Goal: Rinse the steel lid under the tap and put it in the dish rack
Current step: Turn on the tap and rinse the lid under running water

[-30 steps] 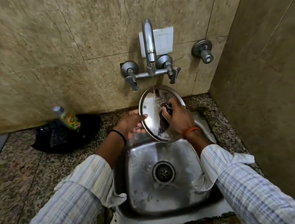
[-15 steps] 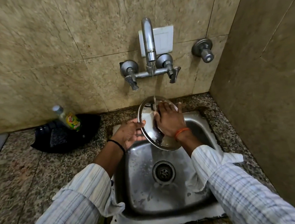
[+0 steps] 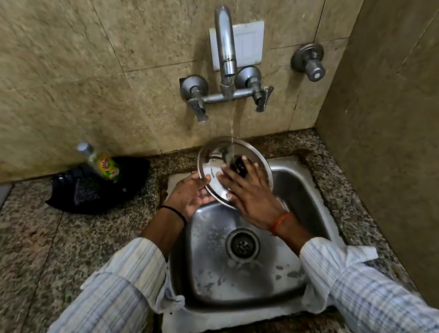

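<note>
Raised since, steel lid [image 3: 213, 174] held by left hand [image 3: 191, 194]; right hand [image 3: 252, 192] seemingly flat, fingers spread.

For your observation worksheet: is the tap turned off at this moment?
No, a thin stream of water falls from the tap onto the steel lid.

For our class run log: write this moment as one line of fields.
phase: rinsing | steel lid: tilted over sink, under tap stream | left hand: holds rim | right hand: rubbing face | rack: unseen
</note>
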